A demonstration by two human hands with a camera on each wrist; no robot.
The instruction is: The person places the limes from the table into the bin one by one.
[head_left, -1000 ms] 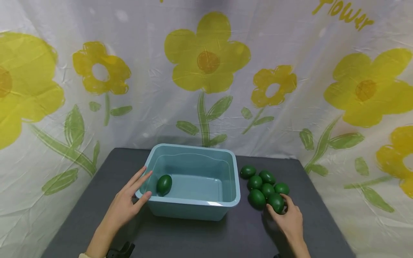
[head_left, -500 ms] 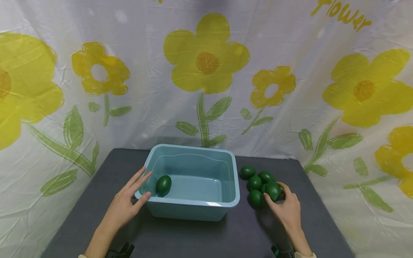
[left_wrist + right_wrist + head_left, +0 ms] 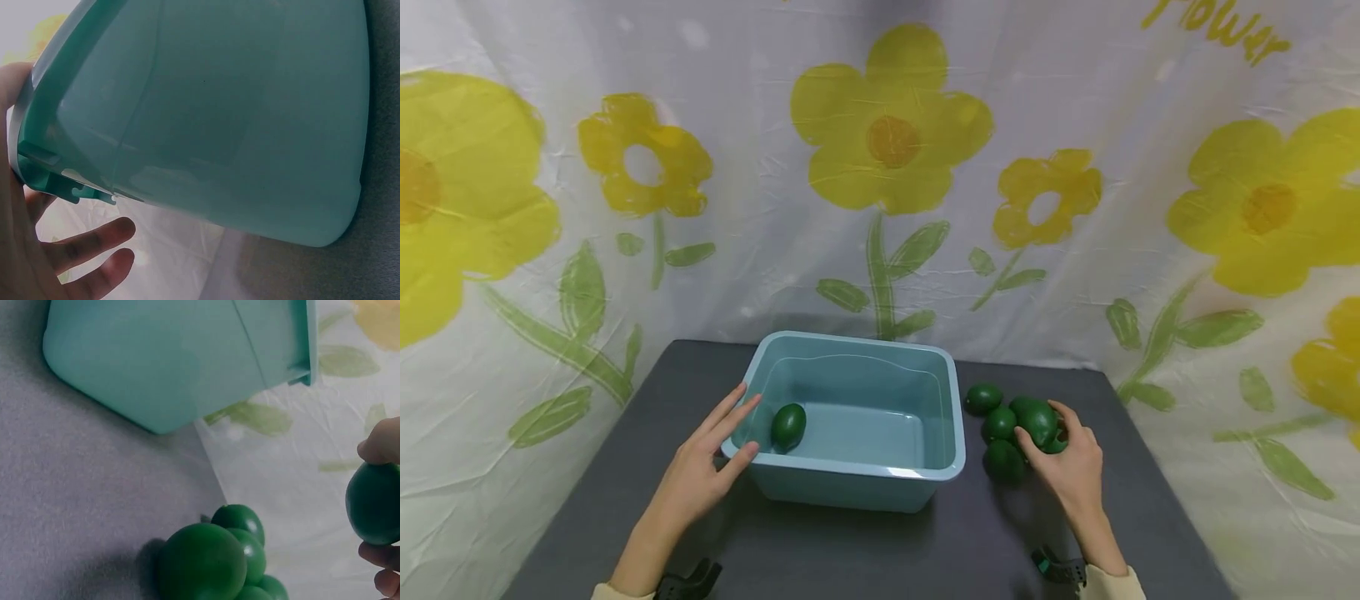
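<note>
Since a second ago, my right hand [image 3: 1067,467] has closed on one green egg [image 3: 1037,421] at the near edge of the cluster and raised it off the grey table [image 3: 865,550]; the egg now sits between thumb and fingertips above the rest of the pile [image 3: 1000,429]. My left hand [image 3: 700,475] has not shifted: fingers straight, resting flat against the near-left corner of the teal bin [image 3: 857,475], steadying it. One egg already in the bin [image 3: 788,425] lies by the left wall.

I judge this the carry step, with the lift just finished. Next, the egg should travel left over the bin's right rim and be let go low, so it does not bounce.

Only the right wrist view shows the gap beneath the held egg [image 3: 374,503]; the left wrist view shows my fingers [image 3: 87,240] beside the bin's outer wall [image 3: 237,119], which the head view cannot.
</note>
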